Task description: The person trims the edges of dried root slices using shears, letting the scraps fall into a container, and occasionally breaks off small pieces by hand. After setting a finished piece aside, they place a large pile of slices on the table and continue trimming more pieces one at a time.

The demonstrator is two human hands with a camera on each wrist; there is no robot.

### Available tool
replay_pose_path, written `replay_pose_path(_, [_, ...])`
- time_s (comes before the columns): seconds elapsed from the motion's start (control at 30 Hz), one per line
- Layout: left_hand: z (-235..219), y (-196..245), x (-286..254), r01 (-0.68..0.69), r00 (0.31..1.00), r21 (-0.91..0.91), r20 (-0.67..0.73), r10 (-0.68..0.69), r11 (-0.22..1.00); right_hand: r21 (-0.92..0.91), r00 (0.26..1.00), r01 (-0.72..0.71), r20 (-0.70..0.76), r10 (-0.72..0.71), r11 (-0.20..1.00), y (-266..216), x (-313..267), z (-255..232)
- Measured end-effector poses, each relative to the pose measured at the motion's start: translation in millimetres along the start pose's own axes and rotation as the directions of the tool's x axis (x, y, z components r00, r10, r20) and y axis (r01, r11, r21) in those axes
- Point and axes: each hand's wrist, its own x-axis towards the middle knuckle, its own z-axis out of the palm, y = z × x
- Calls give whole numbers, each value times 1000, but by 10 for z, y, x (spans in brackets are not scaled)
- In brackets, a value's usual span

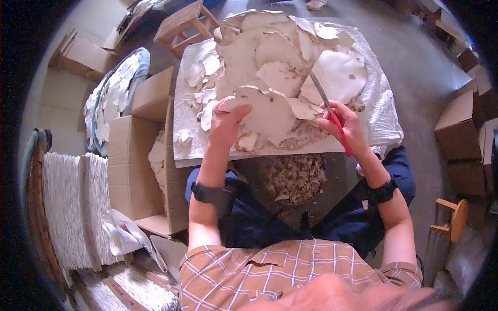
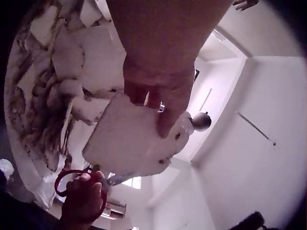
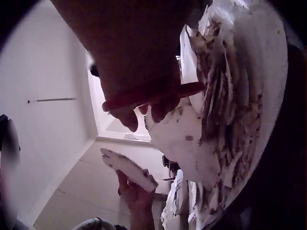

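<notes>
In the head view, pinched by its upper-left edge in the left hand [image 1: 226,124]: a broad pale piece [image 1: 267,116], near the middle of the frame, lifted toward the body from the heap [image 1: 280,49]. Roundish in outline, so without a clear long axis. To the right of it, and apart, the right hand [image 1: 345,127], with fingers and thumb closed on the red handles of the scissors [image 1: 342,135]. For the long axis of the scissors, a line from lower right to upper left, with the blades directed up over the heap, not toward the piece. Nearest to the piece, then, the left hand, already upon its edge. Hard to tell where exactly the tips end, or whether the blades are parted.

In the left wrist view, at the centre, the same piece under curled fingers, with the scissors at lower left, near its lower edge. Partly lost there behind or against the piece, the blades; impossible to say if touching.

In the right wrist view, very dark around the right hand; visible across the fingers, only red handle. Below, at lower left, the piece almost edge-on, tilted down to the right, in the left hand. Cannot make out the blades with certainty.
</notes>
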Motion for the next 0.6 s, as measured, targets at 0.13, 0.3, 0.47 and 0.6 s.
replay_pose_path(0.13, [-132, 25, -14, 118, 966, 118, 216, -142, 986, -4, 996, 55, 72, -54, 998, -88, -80, -34])
replay_pose_path(0.3, [-139, 111, 5, 70, 930, 324, 321, -179, 944, -396, 947, 277, 269, -177, 875, -197, -106, -99])
replay_pose_path(0.47, [-173, 175, 28, 78, 918, 469, 310, -247, 880, -527, 926, 352, 318, -205, 773, -148, -129, -123])
replay_pose_path(0.6, [-208, 169, 41, 80, 901, 505, 331, -278, 859, -610, 910, 375, 386, -152, 698, -196, -150, -137])
